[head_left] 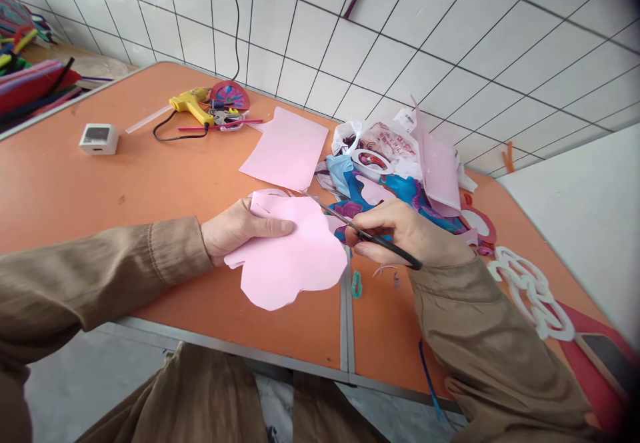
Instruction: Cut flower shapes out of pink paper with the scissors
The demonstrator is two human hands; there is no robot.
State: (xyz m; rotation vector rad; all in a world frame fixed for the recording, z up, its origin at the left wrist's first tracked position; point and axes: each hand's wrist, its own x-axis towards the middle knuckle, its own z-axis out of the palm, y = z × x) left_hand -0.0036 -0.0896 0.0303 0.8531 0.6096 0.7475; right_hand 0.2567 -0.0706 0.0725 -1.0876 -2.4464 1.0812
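My left hand grips a pink foam sheet with a lobed, flower-like outline, thumb on top, holding it just above the orange table. My right hand is closed on a pair of black-handled scissors. The blades point left and up and meet the sheet's upper right edge. A thin curled pink offcut hangs from the sheet's top edge.
Another pink sheet lies further back. A yellow glue gun and a small white box sit at the far left. A heap of blue and pink scraps and a plastic bag lies beyond my right hand. White cut-out rings lie at the right.
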